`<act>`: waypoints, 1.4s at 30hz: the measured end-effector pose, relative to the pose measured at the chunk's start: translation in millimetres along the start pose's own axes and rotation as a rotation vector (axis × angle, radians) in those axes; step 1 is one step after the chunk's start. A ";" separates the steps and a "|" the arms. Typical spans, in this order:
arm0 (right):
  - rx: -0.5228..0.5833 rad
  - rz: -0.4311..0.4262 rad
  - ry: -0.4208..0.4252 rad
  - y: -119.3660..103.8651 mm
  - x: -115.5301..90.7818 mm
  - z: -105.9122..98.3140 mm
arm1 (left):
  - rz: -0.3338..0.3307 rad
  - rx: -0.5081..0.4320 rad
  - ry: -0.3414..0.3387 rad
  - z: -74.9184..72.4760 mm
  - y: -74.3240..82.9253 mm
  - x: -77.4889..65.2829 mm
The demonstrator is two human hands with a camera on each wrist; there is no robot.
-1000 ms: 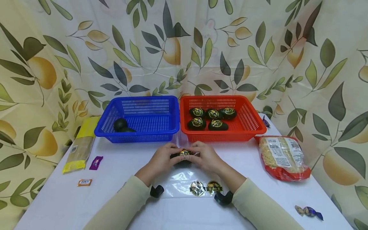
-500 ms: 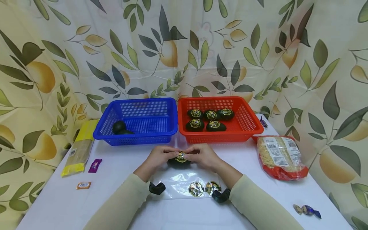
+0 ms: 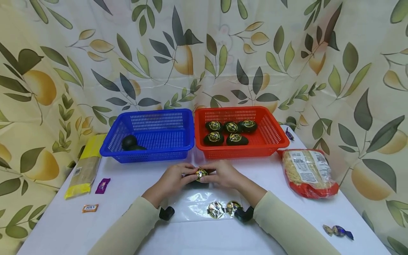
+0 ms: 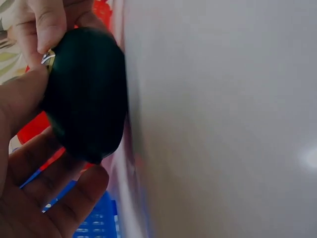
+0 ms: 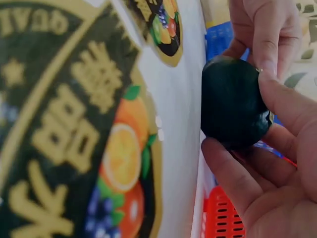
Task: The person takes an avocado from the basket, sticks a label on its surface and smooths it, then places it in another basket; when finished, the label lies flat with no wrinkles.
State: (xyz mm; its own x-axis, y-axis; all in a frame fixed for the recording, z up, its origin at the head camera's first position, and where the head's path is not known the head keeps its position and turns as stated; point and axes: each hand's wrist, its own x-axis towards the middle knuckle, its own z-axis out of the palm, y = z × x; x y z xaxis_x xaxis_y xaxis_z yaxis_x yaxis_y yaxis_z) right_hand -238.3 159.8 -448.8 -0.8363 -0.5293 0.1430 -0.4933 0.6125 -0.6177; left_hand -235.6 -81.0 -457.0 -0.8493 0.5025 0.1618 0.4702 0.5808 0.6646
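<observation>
2 hands grasp 1 dark fruit above the tabletop.
Head view: left hand (image 3: 173, 179) and right hand (image 3: 223, 174) meet fingertip to fingertip around the fruit (image 3: 200, 175), before the red basket (image 3: 280, 136). Left wrist view: thumb and curled fingers (image 4: 59, 198) cradle the fruit (image 4: 86, 94). Right wrist view: the fingers (image 5: 237, 186) hold the fruit (image 5: 233, 109) beside a sticker sheet (image 5: 183, 99).

A dark green avocado (image 3: 200, 176) with a gold sticker (image 3: 201, 173) rests on the table.
</observation>
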 end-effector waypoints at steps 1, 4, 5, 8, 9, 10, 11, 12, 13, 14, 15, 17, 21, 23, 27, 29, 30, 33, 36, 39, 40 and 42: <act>0.002 0.007 -0.005 -0.4 0.6 -0.5 | 0.007 0.006 -0.008 -0.7 0.4 -0.2; 0.033 0.040 -0.027 -0.7 2.7 -0.4 | 0.025 0.004 -0.008 -0.6 -0.2 -1.5; 0.051 0.053 -0.035 -0.7 3.5 -0.2 | 0.023 -0.008 -0.003 0.0 -1.0 -2.0; 0.090 0.084 -0.058 -0.5 5.5 1.1 | -0.004 -0.073 0.018 2.3 -3.7 -3.3; 0.098 0.089 -0.061 -0.5 6.3 1.6 | -0.020 -0.097 0.023 2.8 -4.4 -3.4; 0.104 0.097 -0.062 -0.5 7.1 2.1 | -0.029 -0.110 0.031 3.3 -4.9 -3.5; 0.107 0.096 -0.058 0.0 8.1 3.2 | -0.042 -0.120 0.038 3.6 -5.2 -3.5; 0.113 0.095 -0.052 0.4 9.0 4.3 | -0.055 -0.129 0.044 3.9 -5.6 -3.2; 0.122 0.098 -0.048 1.8 10.2 4.9 | -0.063 -0.137 0.049 4.3 -6.6 -1.4; 0.136 0.101 -0.046 3.5 11.0 5.8 | -0.077 -0.141 0.055 4.7 -7.6 0.0; 0.149 0.102 -0.046 5.6 11.3 6.4 | -0.091 -0.151 0.061 5.1 -8.9 1.5; 0.181 0.107 -0.053 8.3 8.9 5.3 | -0.139 -0.202 0.068 5.4 -10.7 3.9; 0.221 0.130 -0.099 9.2 -9.9 -19.6 | -0.241 -0.387 0.047 5.5 -8.0 10.1; 0.220 0.147 -0.126 9.2 -23.2 -44.2 | -0.290 -0.484 0.022 7.4 -1.6 15.6; 0.177 0.200 -0.170 11.5 -45.3 -102.7 | -0.355 -0.651 0.002 15.6 18.1 31.3; 0.159 0.235 -0.182 15.6 -49.8 -131.0 | -0.379 -0.761 0.032 22.3 26.1 39.8; 0.152 0.246 -0.183 18.0 -50.5 -144.2 | -0.387 -0.829 0.051 25.3 29.9 43.8; 0.158 0.286 -0.161 27.3 -46.6 -179.1 | -0.408 -1.061 0.117 32.7 39.3 54.0; 0.176 0.336 -0.121 40.7 -36.6 -205.5 | -0.427 -1.240 0.170 37.4 47.8 62.2; 0.219 0.406 -0.104 60.1 -22.3 -223.4 | -0.458 -1.315 0.211 41.4 53.4 68.0; 0.245 0.433 -0.102 66.8 -17.5 -227.3 | -0.463 -1.322 0.220 43.1 54.5 69.5; 0.293 0.478 -0.112 81.0 -8.4 -234.0 | -0.475 -1.333 0.226 46.5 55.9 71.7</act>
State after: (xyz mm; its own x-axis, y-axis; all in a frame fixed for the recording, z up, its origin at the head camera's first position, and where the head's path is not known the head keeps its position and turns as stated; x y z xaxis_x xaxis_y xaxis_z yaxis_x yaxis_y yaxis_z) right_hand -327.3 351.2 -319.1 -0.9116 -0.3023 -0.2784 0.0343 0.6192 -0.7845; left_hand -259.0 17.3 -442.1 -0.9381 0.2499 -0.2396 -0.3287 -0.4253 0.8432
